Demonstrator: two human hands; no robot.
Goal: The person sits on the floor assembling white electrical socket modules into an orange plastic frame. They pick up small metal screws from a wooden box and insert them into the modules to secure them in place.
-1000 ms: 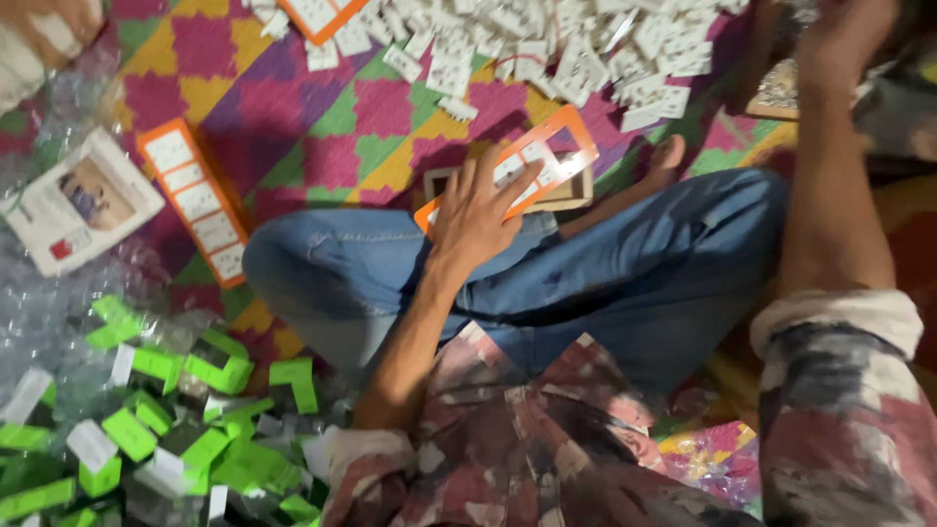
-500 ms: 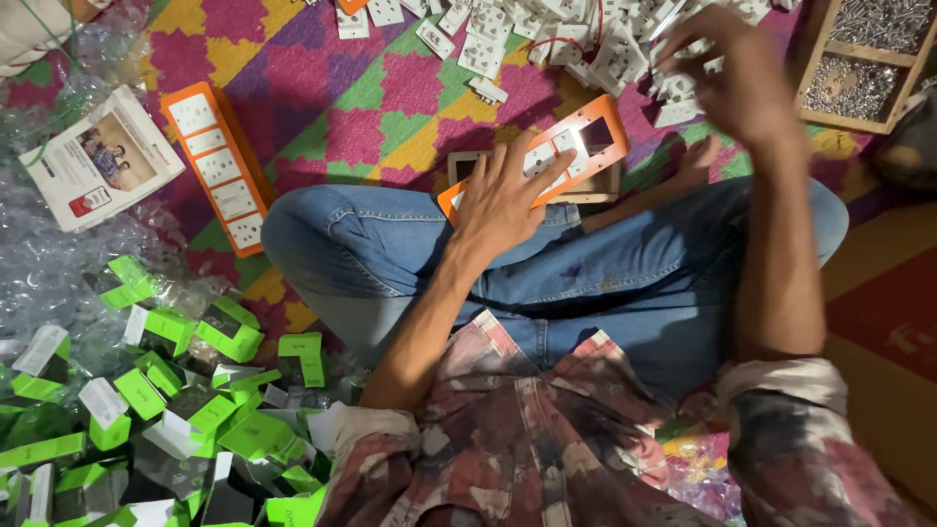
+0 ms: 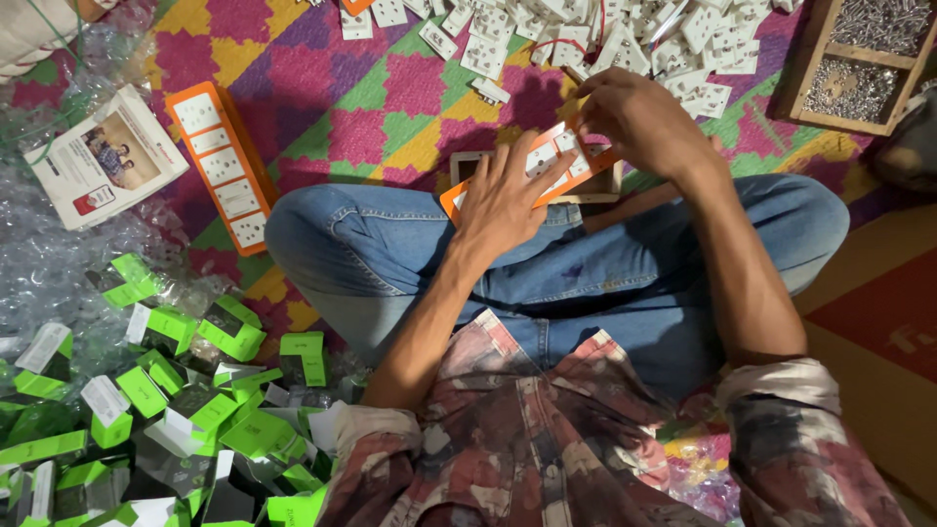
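At the upper left edge of the frame a pale bundle (image 3: 34,34) is cut off, so its kind cannot be told. Below it a printed leaflet (image 3: 105,156) is laid on crinkled clear plastic wrap (image 3: 59,273), which is spread down the left side. The lower left corner is filled by a heap of green and white cartons (image 3: 185,410), many of them flattened or overlapping, and partly cut off by the bottom edge. Just right of the leaflet an orange strip (image 3: 223,166) set with white switch plates is seen lying on the patterned mat (image 3: 390,98).

Near the middle, a second orange board (image 3: 551,161) with white plates is rested on the blue-jeaned knee (image 3: 390,244). The left hand (image 3: 508,195) is laid flat on it, fingers spread and not clenched, so the board's lower end is hidden. The right hand (image 3: 639,122) is placed at the board's upper end with fingers curled; whether a small part is pinched there cannot be told. A wooden frame (image 3: 468,161) is partly hidden beneath the board.

Along the top a pile of white plates (image 3: 586,34) is scattered and cut off by the frame. At the upper right a wooden tray (image 3: 815,63) of small metal screws is partly seen.
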